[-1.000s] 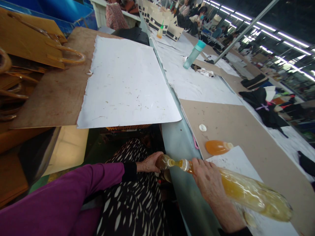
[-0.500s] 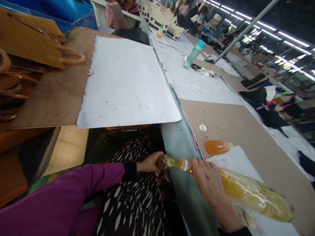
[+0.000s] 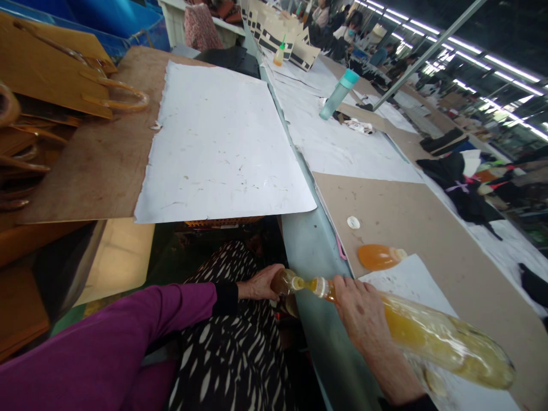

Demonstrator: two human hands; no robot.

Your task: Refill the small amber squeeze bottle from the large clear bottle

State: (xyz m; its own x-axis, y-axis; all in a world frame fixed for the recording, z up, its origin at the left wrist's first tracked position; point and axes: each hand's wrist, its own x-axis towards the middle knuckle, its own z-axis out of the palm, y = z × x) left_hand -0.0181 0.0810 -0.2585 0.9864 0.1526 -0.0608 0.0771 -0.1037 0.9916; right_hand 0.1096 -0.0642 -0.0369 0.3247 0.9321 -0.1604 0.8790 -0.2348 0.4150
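Note:
My right hand (image 3: 363, 319) wraps round the neck end of a big clear bottle (image 3: 449, 342) of yellow liquid, tilted nearly flat with its mouth toward the left. Yellow liquid runs from that mouth into the opening of a small bottle (image 3: 283, 282). My left hand (image 3: 261, 283) is closed round this small bottle, low over my lap by the table's edge. The two mouths are close together; I cannot tell whether they touch. An orange bottle (image 3: 379, 257) lies on its side on the brown board, just beyond my right hand.
White paper (image 3: 226, 148) covers the board ahead. Tan bag pieces with handles (image 3: 115, 94) are stacked at left. A turquoise-capped bottle (image 3: 338, 96) and a green-tipped glue bottle (image 3: 279, 55) stand farther back. A white disc (image 3: 353, 222) lies on the brown board (image 3: 385, 205). People sit in the distance.
Both hands keep almost the same place and grip. The big bottle's base has shifted very slightly right and down.

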